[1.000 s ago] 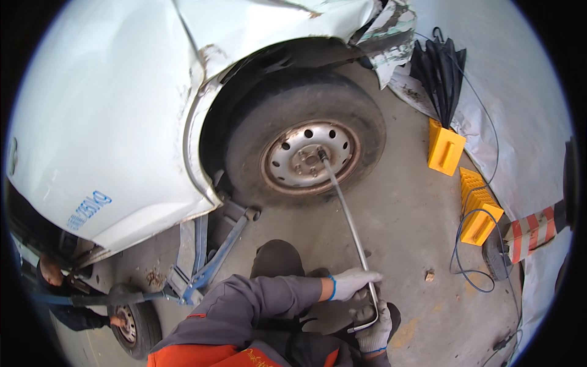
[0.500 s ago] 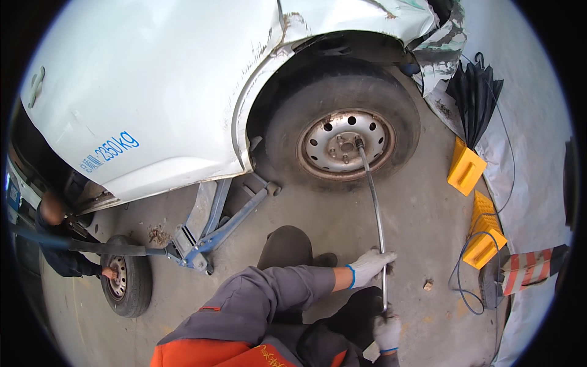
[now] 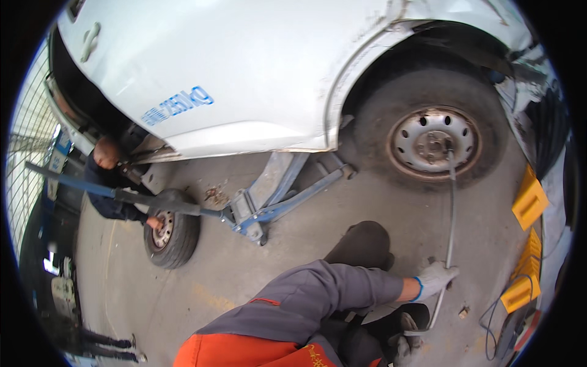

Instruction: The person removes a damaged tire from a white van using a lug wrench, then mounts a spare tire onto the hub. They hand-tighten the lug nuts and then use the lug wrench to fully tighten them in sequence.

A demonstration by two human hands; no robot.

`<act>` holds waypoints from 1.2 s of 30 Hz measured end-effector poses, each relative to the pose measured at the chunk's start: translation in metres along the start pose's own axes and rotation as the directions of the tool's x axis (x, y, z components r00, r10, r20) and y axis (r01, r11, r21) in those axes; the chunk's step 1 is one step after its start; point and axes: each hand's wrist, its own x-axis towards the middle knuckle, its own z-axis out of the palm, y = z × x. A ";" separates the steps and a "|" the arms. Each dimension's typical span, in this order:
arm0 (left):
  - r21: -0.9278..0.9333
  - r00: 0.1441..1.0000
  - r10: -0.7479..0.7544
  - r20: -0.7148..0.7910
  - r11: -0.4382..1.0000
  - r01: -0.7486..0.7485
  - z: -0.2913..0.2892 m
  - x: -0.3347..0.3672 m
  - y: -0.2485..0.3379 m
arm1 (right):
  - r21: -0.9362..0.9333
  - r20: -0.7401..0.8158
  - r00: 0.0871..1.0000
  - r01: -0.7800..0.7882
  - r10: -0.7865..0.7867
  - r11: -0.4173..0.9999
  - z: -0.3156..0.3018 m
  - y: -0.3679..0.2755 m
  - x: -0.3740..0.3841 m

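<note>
A long metal lug wrench (image 3: 452,220) with a bent end runs from a nut on the front wheel (image 3: 435,142) down toward me. My left hand (image 3: 435,279), in a white glove with a blue cuff, is closed around its shaft in the lower part. At the bent end, my gloved right hand (image 3: 402,350) is closed on the short handle, partly blurred and dark at the fingers. The wheel, a worn tire on a rusty steel rim, sits in the arch of a white vehicle (image 3: 257,73).
A blue floor jack (image 3: 251,214) stands under the vehicle's sill, its long handle (image 3: 122,194) reaching left. Beyond it a co-worker (image 3: 110,177) touches a loose wheel (image 3: 177,235). Yellow wheel chocks (image 3: 529,199), a cable (image 3: 489,324) and a black umbrella (image 3: 546,122) lie at the right.
My view has turned left, so everything sits further right in the picture. The wrench's bent end now shows pointing left. Both hands remain on the wrench, and its head stays on the wheel.
</note>
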 end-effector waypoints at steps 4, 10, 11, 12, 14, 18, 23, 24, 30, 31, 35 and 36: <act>-0.106 0.999 -0.016 0.043 0.994 0.021 -0.004 -0.008 0.013 | -0.064 -0.385 0.909 0.145 -0.159 0.987 0.006 -0.099 -0.003; -0.189 0.988 0.069 -0.140 0.977 -0.095 0.008 0.008 -0.007 | -0.637 -0.064 0.985 0.085 -0.162 0.766 -0.013 0.026 0.001; -0.094 0.990 0.053 -0.130 0.993 -0.065 0.008 0.018 -0.011 | -0.692 -0.066 0.981 0.089 -0.185 0.716 -0.003 0.027 -0.003; -0.091 0.993 0.075 -0.089 0.992 -0.083 0.008 0.021 -0.013 | -0.689 -0.070 0.977 0.099 -0.202 0.718 0.004 0.023 0.000; -0.089 0.993 0.121 -0.007 0.989 -0.121 0.011 0.020 -0.022 | -0.565 -0.059 0.985 0.101 -0.162 0.819 0.008 0.010 -0.003; -0.268 0.931 0.007 0.365 0.959 0.097 0.004 -0.045 -0.001 | -0.340 -0.091 0.981 0.129 -0.169 0.931 0.003 -0.036 -0.001; -0.359 0.970 -0.008 0.241 0.928 0.097 0.019 -0.028 -0.005 | -0.110 -0.469 0.882 -0.014 -0.040 0.994 -0.021 -0.076 0.005; -0.377 0.979 0.007 0.204 0.923 0.072 0.020 -0.026 -0.004 | -0.242 -0.412 0.909 -0.043 -0.063 0.969 -0.028 -0.046 0.011; -0.301 0.984 -0.014 0.177 0.951 0.068 0.017 -0.008 -0.021 | -0.265 -0.105 0.986 0.095 -0.127 0.960 -0.015 -0.019 -0.002; -0.313 0.984 -0.019 0.177 0.947 0.074 0.023 -0.011 -0.018 | -0.181 -0.213 0.973 0.048 -0.086 0.982 -0.030 -0.020 -0.006; -0.360 0.990 -0.020 0.141 0.930 0.070 0.026 -0.019 0.001 | -0.402 -0.303 0.945 -0.011 -0.122 0.916 -0.039 0.006 0.011; -0.354 0.988 -0.023 0.155 0.932 0.077 0.025 -0.020 0.005 | -0.500 -0.190 0.970 0.039 -0.154 0.865 -0.034 0.019 0.007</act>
